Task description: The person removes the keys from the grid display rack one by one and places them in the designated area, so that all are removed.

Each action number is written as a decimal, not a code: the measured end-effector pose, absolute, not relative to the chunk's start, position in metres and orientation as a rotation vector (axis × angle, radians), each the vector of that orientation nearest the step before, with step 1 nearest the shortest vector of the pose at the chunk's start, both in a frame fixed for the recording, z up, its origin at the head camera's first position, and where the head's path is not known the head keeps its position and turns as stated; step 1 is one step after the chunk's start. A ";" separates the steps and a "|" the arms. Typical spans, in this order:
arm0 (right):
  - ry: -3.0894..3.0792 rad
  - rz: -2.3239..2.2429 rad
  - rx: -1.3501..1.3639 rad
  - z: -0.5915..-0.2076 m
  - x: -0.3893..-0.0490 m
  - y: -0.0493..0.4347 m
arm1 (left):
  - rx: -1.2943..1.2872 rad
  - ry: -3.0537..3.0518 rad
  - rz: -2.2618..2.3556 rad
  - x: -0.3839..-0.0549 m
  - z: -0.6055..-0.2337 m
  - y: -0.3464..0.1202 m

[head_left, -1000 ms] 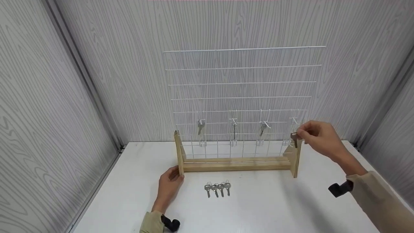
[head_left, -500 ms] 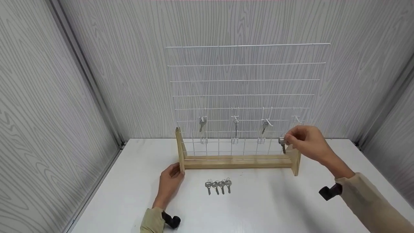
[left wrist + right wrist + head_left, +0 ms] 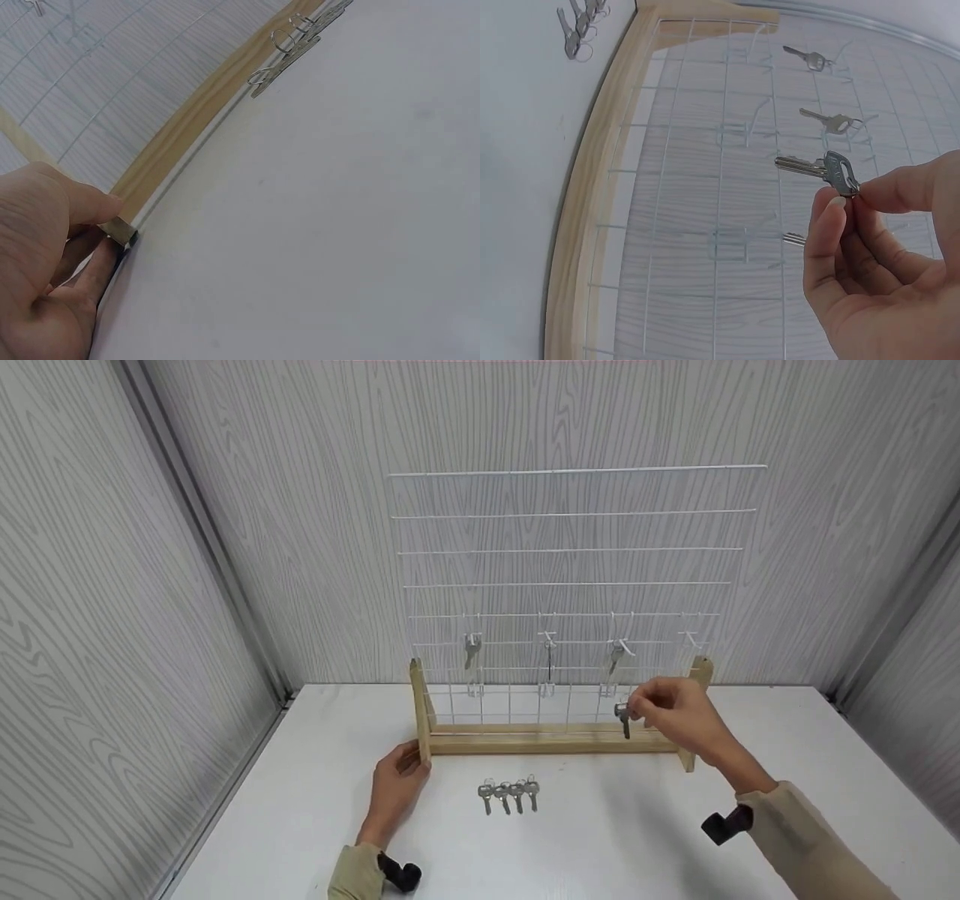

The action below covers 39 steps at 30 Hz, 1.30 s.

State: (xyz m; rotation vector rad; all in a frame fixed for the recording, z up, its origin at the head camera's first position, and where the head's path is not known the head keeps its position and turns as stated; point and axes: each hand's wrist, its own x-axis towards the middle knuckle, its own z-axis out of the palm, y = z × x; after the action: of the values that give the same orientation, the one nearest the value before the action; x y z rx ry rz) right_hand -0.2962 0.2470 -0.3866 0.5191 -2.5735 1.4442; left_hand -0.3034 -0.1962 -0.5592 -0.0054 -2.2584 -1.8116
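Observation:
Between the thumb and fingers of my right hand (image 3: pixel 679 716) is a small metal key (image 3: pixel 623 720), pinched near its ring, blade pointing down in the head view. It is in front of the lower right of a white wire grid rack, apart from its hooks. The right wrist view shows this key (image 3: pixel 838 172) close up. My left hand (image 3: pixel 397 787) grips the foot of the rack's left wooden side piece (image 3: pixel 421 705), thumb and fingers on either side. Three keys hang on upper hooks: a left key (image 3: pixel 472 649), a middle key (image 3: pixel 550 660) and a right key (image 3: pixel 616 656).
Several ringed keys (image 3: pixel 517 795) lie in a row on the white table (image 3: pixel 570 847), before the rack's wooden base rail (image 3: pixel 555 746). A further hook (image 3: pixel 691 640) juts out at upper right, with lower hooks (image 3: pixel 547 689) beneath. Grey wood-patterned panels (image 3: pixel 300 510) enclose the table.
My right hand has moved left and down with the key, away from the rack's right side piece toward the lower right of the grid. My left hand keeps its grip.

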 end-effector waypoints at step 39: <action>-2.588 1.754 0.398 -0.485 -0.309 0.177 | 0.000 -2.278 -1.819 -0.304 -0.559 -0.195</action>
State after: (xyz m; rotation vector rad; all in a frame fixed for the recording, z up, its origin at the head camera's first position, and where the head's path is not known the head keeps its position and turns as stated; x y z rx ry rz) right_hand -0.3093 0.1775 -0.4854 0.3978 -2.5877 1.7543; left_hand -0.3040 -0.1952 -0.5592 0.0002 -2.2778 -1.8191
